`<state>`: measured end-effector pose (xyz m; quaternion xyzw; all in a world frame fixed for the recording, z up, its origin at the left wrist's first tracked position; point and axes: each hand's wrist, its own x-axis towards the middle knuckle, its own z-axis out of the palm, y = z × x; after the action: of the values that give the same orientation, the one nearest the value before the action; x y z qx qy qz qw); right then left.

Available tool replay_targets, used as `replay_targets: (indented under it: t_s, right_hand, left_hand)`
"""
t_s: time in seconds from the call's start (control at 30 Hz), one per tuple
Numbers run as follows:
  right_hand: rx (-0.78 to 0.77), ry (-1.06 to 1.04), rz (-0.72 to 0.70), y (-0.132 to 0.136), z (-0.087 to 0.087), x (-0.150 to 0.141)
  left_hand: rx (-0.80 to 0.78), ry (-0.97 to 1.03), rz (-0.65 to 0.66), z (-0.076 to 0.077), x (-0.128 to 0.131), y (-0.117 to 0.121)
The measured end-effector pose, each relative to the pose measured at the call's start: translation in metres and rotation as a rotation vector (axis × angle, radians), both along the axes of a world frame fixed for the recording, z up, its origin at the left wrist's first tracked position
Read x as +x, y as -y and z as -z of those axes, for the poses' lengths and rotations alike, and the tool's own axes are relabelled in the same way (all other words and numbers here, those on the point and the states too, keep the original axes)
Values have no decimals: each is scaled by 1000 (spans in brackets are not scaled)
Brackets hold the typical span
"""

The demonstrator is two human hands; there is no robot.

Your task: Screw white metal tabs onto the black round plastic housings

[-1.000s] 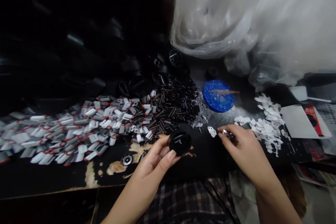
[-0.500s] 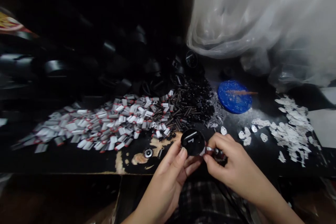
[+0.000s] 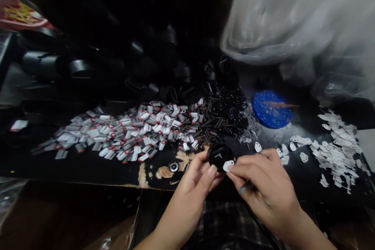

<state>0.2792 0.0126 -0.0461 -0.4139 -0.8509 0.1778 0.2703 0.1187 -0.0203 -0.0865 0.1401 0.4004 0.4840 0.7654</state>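
My left hand (image 3: 197, 177) is closed around a round black plastic cup-like part (image 3: 218, 155), its hollow side facing up. Between my right hand's (image 3: 260, 181) thumb and forefinger is a small white plate with holes (image 3: 228, 165), at the near right rim of the black part. A slim object with a grey tip (image 3: 243, 188) also shows under the right fingers; the rest of it is hidden, so its kind is unclear. Just beyond the hands lie dark springs (image 3: 215, 123) and small black pieces (image 3: 234, 113).
Left of the springs spreads a pile of grey-white sleeves with red ends (image 3: 140, 129). A blue lid (image 3: 271, 115) bears a brown stick (image 3: 281, 105). More white plates (image 3: 336, 152) lie at right. A metal ring (image 3: 174, 166) sits near the table edge; plastic sheeting (image 3: 293, 15) hangs behind.
The white plate now shows in my right fingertips at the black part's rim. The slim object has shifted back under the right hand. The whole view has swung slightly left.
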Motion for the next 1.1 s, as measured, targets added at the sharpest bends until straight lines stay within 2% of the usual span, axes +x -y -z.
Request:
replay_targets:
  t_s: [0.17,0.33,0.47,0.53,0.67,0.77,0.83,0.87,0.93,1.03,1.1]
  right_hand:
    - [43,22,8,-5,-1,-4]
    - [40,42,-3,-6,-2,-4]
    - [23,46,28,1,0,-6]
    - [0,46,53,5,2,-8]
    - [-52,41,82,12,-1,-13]
    - [-170,0,-14,15,-7,-12]
    - [-230,-29,-133,17,-8,-6]
    - [-211,-25,-163,17,-6,-1]
    - [-95,100,-100,10,5,10]
    - [118,307,-64,-12,30,20]
    - [263,418,-84,-26,40,20]
  left_hand:
    - [63,-72,20,5,-1,4]
    - [114,-95,53,2,0,4]
    - [89,-83,-42,3,5,2]
    - [72,-75,-98,7,9,1]
    - [61,-69,-124,11,13,0]
    - [71,-131,-78,6,5,8]
    - [107,-284,-6,1,-11,24]
    - [125,-386,19,0,-21,35]
    - [125,-594,12,4,-49,63]
    - [4,-802,-140,23,-101,114]
    - [-99,-912,-273,35,-137,145]
